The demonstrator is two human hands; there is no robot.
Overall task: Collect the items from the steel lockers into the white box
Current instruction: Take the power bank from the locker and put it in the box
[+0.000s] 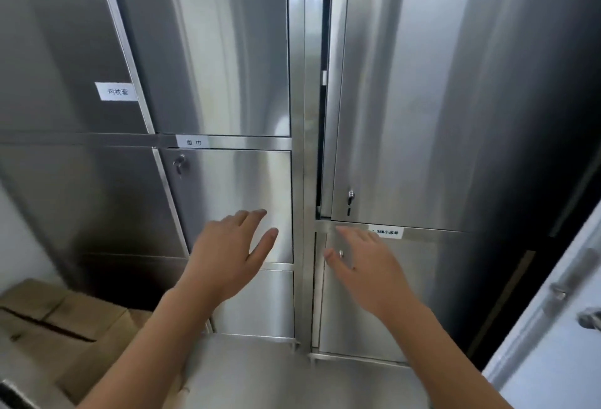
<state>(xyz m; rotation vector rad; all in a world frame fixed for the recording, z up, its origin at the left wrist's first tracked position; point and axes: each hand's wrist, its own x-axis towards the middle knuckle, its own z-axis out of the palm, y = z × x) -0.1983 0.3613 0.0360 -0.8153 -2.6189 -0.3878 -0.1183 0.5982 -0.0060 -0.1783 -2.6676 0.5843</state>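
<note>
Head view is showing the steel lockers [227, 51] filling the frame, with none of the items visible, since every compartment is sitting behind a door; the white box is not showing either. One tall door [406, 116] in the right column is standing slightly ajar, a dark gap [323, 148] running vertically along its left edge above its lock [350, 198]. That upright free edge is probably what the next move is turning on. The right hand [361, 265] is hovering nearest it, fingers straight and spread, holding nothing, its fingertips [340, 229] lying just below the door's lower left corner, beside a white label [387, 232]; whether they are touching the steel is unclear. The left hand [227, 255] is hanging farther off, across the centre post, also flat and empty, in front of a closed smaller door [234, 187]. So the opening is lying up and slightly left of the right hand, and a pull on that edge would likely swing the door out rightward. Cardboard boxes [48, 314] are sitting at lower left.
</note>
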